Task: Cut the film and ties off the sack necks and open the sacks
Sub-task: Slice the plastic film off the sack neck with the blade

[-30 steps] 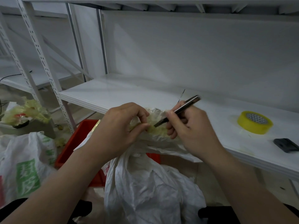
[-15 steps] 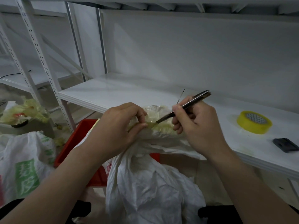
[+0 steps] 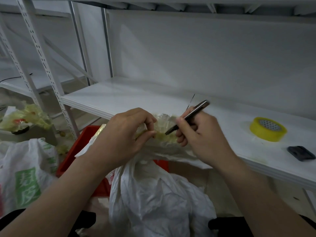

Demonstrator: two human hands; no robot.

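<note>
Film [image 3: 162,136] on the sack neck [image 3: 165,148] is pinched by left hand [image 3: 126,134] fingers [image 3: 150,133]; right hand [image 3: 201,135] fingers [image 3: 180,120] grip the knife [image 3: 189,116].

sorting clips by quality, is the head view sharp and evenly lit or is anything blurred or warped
Head view: dim, flat light, no glare, only faint shadows; right hand and knife have soft edges, likely motion blur; left hand pinching the sack neck and the tape read sharper; shelf upright leans and bows from wide-angle distortion.
</note>
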